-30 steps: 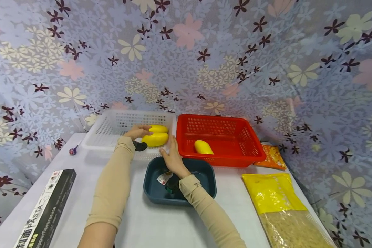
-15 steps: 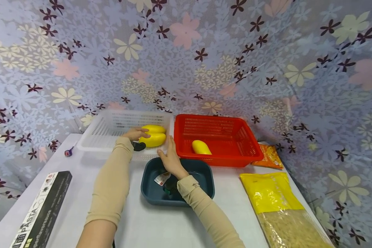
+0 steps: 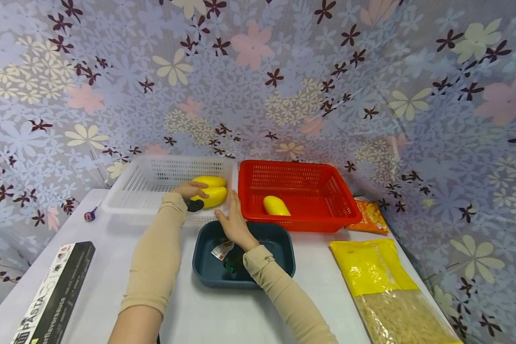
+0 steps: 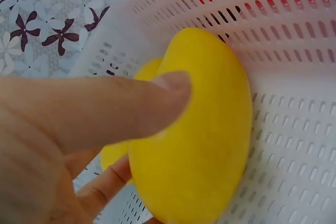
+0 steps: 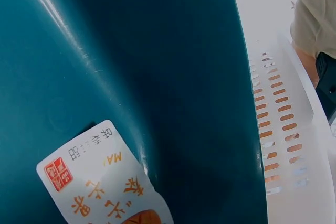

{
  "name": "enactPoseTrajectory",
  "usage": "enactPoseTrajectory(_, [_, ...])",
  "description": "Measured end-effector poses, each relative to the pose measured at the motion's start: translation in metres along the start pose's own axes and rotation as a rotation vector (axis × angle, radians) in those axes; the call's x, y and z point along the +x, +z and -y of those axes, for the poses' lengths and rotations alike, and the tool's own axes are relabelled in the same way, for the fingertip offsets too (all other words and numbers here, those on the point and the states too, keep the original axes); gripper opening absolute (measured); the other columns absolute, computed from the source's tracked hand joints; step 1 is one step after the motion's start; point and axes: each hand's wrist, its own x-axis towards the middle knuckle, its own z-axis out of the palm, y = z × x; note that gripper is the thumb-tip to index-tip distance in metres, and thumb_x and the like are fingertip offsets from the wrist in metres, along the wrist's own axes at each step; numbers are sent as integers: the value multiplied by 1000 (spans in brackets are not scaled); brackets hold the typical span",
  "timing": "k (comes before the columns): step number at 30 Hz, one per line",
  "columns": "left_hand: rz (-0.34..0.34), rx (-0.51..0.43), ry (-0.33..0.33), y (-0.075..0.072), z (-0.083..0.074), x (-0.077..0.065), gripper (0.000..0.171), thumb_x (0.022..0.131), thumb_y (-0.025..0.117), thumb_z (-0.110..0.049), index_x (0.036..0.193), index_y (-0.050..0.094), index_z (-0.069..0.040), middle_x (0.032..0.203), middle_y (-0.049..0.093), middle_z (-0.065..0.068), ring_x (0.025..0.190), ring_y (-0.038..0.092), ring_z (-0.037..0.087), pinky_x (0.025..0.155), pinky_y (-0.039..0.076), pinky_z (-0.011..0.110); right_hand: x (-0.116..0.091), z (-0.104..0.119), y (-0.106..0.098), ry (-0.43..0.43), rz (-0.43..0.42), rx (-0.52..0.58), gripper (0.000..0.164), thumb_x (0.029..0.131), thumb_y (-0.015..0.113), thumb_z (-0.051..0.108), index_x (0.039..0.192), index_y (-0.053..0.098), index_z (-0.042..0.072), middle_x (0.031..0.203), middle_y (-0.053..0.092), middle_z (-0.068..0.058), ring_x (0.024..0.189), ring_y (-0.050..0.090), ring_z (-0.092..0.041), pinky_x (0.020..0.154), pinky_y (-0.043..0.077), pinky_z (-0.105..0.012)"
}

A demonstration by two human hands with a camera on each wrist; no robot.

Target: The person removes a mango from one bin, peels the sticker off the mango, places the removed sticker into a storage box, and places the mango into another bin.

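Observation:
In the head view, my left hand (image 3: 188, 190) reaches into the white basket (image 3: 155, 167) and holds the nearer of two yellow mangoes (image 3: 213, 197). The left wrist view shows its thumb lying across this mango (image 4: 205, 129), with fingers behind it, between it and the second mango (image 3: 210, 181). My right hand (image 3: 235, 224) rests by the white basket's front right corner, fingers straight, holding nothing. Below that hand is a dark teal basin (image 3: 275, 234). A white printed card (image 5: 100, 177) lies inside it; the dark thing beside the card is partly hidden by the right wrist.
Right of the white basket stands a red basket (image 3: 318, 191) with one mango (image 3: 276, 206). An orange packet (image 3: 371, 217) and a yellow-topped bag (image 3: 378, 272) lie at the right. At the left are a pasta box (image 3: 53, 291) and a lollipop (image 3: 90, 216).
The left fingers have settled further between and around the nearer mango. My right hand keeps its place by the basket corner. The whole head view has shifted slightly.

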Motion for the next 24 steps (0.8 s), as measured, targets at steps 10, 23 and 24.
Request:
enactPoseTrajectory(10, [42,115,34,7,-5,1,76,86,62,-27,153,28,-11,160,15,22,144,21,44,116,25,58,-1,0,0,-12,1,6,77,100,48,33,157,0,12,164,0,-11,149,16,-33,116,21,-60])
enactPoseTrajectory(23, [135,93,124,11,37,68,93,80,73,-38,155,21,-21,162,12,14,138,33,40,112,32,57,-2,-2,0,-52,-8,12,76,100,47,31,155,3,4,163,1,-15,150,12,-34,117,19,-61])
enactPoseTrajectory(24, [130,84,110,12,42,76,94,80,73,-38,156,19,-21,162,11,15,140,31,41,114,29,58,-2,-2,0,-53,-6,12,76,100,47,31,155,3,3,163,1,-15,150,12,-34,117,19,-61])
